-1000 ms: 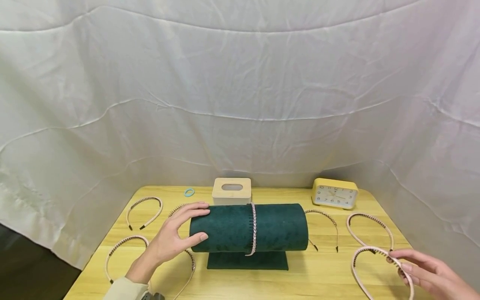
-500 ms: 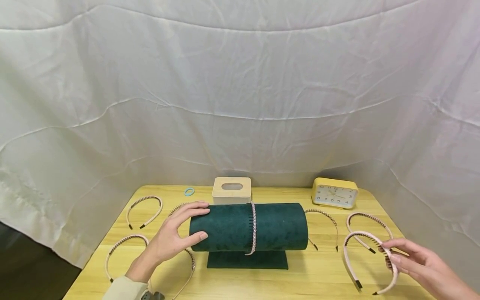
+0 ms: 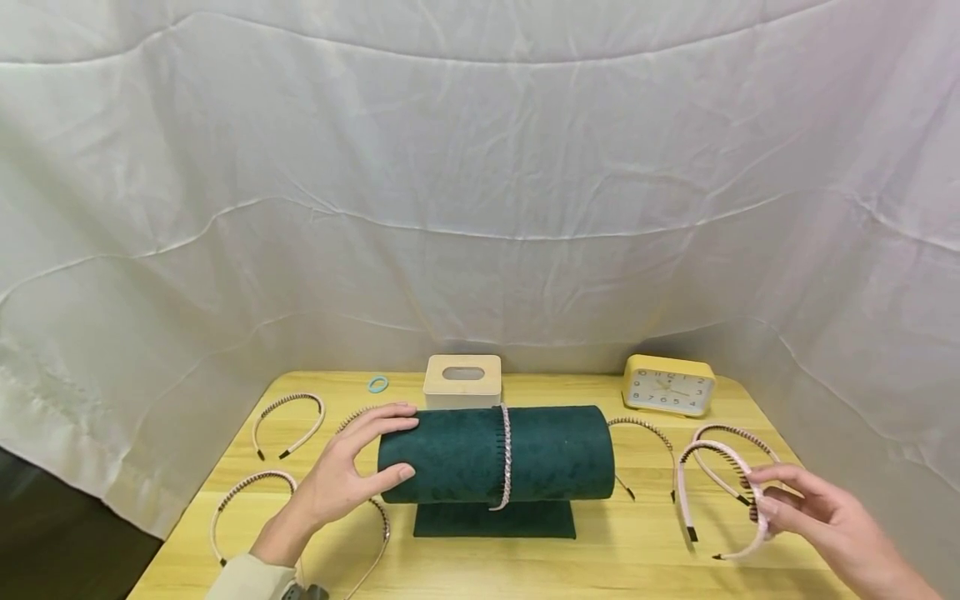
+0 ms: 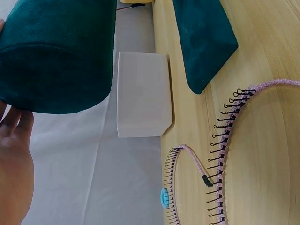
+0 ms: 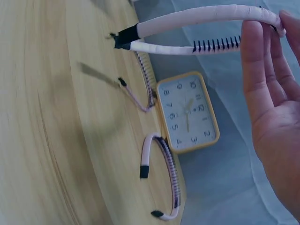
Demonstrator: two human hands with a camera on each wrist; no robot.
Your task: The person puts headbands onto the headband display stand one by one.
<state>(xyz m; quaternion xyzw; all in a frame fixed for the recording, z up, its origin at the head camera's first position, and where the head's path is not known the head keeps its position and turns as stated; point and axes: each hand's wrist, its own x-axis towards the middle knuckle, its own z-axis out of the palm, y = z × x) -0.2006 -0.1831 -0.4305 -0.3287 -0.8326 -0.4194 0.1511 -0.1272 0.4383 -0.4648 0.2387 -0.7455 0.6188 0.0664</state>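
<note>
My right hand (image 3: 832,521) pinches a pale pink headband (image 5: 197,18) between thumb and fingers near its right side. Both dark tips of that headband point down, and black comb teeth line its inner side. My left hand (image 3: 337,479) rests on the left end of a dark green velvet headband stand (image 3: 558,450), fingers straight across the top and thumb along the front. Round the middle of the stand's roll sits a braided pink headband (image 3: 507,458). Behind the held headband lies another pink headband (image 3: 738,432) on the table.
Headbands lie on the left, one at the back (image 3: 288,398) and one nearer (image 3: 255,477). A thin headband (image 3: 652,429) lies right of the stand. Along the back are a tissue box (image 3: 462,385), a yellow clock (image 3: 670,386) and a blue ring (image 3: 378,384). Grey curtains surround the table.
My right hand has moved left and up with the headband, whose tips have come into sight and now hang higher. My left hand and the stand have stayed in place.
</note>
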